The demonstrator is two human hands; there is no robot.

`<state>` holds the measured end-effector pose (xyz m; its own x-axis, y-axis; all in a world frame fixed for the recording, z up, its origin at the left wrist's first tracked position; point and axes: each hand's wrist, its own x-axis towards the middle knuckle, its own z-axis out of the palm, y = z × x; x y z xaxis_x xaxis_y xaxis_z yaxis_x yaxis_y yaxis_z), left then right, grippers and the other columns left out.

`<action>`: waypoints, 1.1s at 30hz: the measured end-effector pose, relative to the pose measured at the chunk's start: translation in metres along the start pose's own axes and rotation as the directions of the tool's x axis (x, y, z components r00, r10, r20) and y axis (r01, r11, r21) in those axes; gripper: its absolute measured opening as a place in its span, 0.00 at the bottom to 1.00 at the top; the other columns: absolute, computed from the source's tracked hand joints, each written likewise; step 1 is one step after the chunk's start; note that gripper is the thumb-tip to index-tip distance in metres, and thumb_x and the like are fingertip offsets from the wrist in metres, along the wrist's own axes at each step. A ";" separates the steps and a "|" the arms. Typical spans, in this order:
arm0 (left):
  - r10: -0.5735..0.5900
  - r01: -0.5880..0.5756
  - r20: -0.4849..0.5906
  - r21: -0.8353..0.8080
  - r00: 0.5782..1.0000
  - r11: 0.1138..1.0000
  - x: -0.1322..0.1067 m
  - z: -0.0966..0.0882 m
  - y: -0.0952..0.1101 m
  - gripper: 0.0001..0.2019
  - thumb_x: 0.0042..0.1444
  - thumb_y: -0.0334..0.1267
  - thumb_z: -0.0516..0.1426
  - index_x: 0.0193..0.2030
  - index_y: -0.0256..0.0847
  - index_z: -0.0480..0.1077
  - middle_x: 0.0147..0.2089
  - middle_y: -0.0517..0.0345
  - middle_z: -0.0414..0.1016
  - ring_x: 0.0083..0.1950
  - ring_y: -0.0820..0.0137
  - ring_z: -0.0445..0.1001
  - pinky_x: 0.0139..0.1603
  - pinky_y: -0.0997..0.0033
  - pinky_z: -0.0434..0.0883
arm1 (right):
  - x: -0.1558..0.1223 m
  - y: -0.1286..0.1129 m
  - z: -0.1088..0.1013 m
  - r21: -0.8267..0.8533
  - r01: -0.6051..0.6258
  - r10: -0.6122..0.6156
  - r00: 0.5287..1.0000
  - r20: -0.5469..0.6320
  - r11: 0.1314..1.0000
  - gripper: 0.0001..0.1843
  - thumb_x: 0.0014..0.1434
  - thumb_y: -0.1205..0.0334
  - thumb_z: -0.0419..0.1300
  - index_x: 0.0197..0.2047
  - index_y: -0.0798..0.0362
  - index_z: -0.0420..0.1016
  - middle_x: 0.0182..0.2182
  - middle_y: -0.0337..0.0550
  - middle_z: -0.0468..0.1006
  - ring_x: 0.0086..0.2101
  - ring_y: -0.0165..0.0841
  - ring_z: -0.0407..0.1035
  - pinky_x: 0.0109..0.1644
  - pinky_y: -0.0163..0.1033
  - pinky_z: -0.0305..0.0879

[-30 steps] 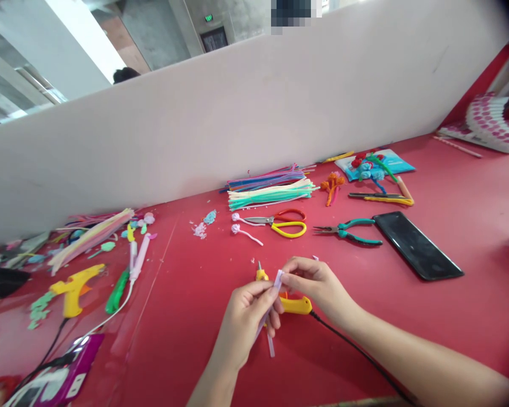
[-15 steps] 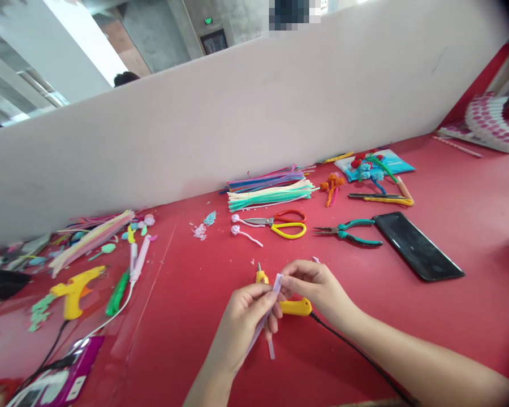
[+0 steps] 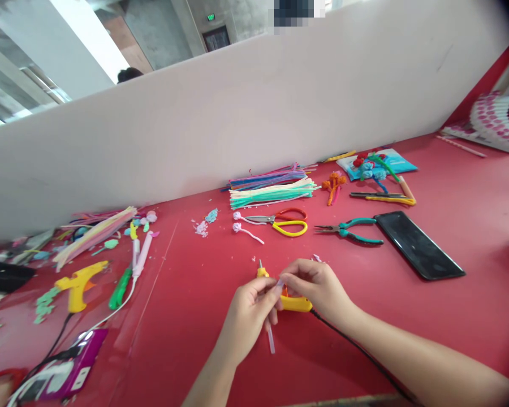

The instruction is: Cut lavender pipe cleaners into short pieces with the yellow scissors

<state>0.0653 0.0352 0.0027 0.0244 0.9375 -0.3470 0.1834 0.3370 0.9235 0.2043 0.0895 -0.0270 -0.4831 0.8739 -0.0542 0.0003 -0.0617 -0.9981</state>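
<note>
My left hand (image 3: pixel 251 316) and my right hand (image 3: pixel 318 282) meet fingertip to fingertip above the red table. Both are closed in a pinch on a pale lilac pipe cleaner (image 3: pixel 280 285), mostly hidden by the fingers. Behind and beneath them lies a yellow glue gun (image 3: pixel 297 304), its nozzle pointing away from me and a clear glue stick (image 3: pixel 272 341) poking out of its near end. Farther off, two small lilac pipe-cleaner balls on stems (image 3: pixel 237 227) rest beside scissors (image 3: pixel 290 222) with red and yellow handles.
Bundles of pipe cleaners (image 3: pixel 271 193) lie along the white partition (image 3: pixel 203 130). Right of the scissors are teal-handled pliers (image 3: pixel 356 230) and a black phone (image 3: pixel 419 246). Another yellow glue gun (image 3: pixel 78 285) and a purple box (image 3: pixel 82 362) sit at left. A black cord (image 3: pixel 356 345) runs beneath my right forearm.
The lilac pipe cleaner showed as a longer length between my hands and along my left palm; now only a short bit shows. My fingertips are closer together. The view has shifted slightly.
</note>
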 end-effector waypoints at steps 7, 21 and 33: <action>0.075 -0.064 -0.074 0.152 0.994 0.986 0.002 0.005 -0.004 0.14 0.52 0.45 0.46 0.28 0.37 0.65 0.19 0.62 0.62 0.17 0.78 0.59 0.18 0.79 0.58 | -0.003 0.003 0.005 -0.361 0.170 -0.218 0.971 -0.098 0.917 0.08 0.51 0.62 0.51 0.26 0.53 0.70 0.21 0.36 0.71 0.23 0.24 0.63 0.29 0.30 0.57; 0.025 0.022 -0.241 0.189 0.970 0.982 -0.004 -0.059 -0.039 0.14 0.50 0.46 0.46 0.34 0.39 0.63 0.23 0.62 0.62 0.17 0.79 0.57 0.14 0.82 0.52 | -0.012 0.007 -0.004 -0.864 0.391 -0.134 0.920 0.367 0.317 0.19 0.45 0.57 0.56 0.41 0.54 0.65 0.36 0.47 0.67 0.39 0.37 0.59 0.41 0.41 0.54; -0.007 0.013 -0.307 0.018 0.952 1.000 -0.002 -0.064 -0.029 0.14 0.48 0.46 0.49 0.32 0.37 0.65 0.23 0.62 0.61 0.17 0.81 0.55 0.13 0.83 0.50 | -0.019 0.018 -0.010 -0.837 0.454 -0.097 0.889 0.447 0.307 0.16 0.51 0.74 0.46 0.43 0.53 0.61 0.33 0.44 0.67 0.34 0.32 0.60 0.38 0.36 0.56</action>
<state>-0.0033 0.0287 -0.0128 -0.2793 0.9166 -0.2861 0.2016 0.3473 0.9158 0.2217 0.0767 -0.0443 -0.8207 0.5679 0.0619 0.5135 0.7808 -0.3558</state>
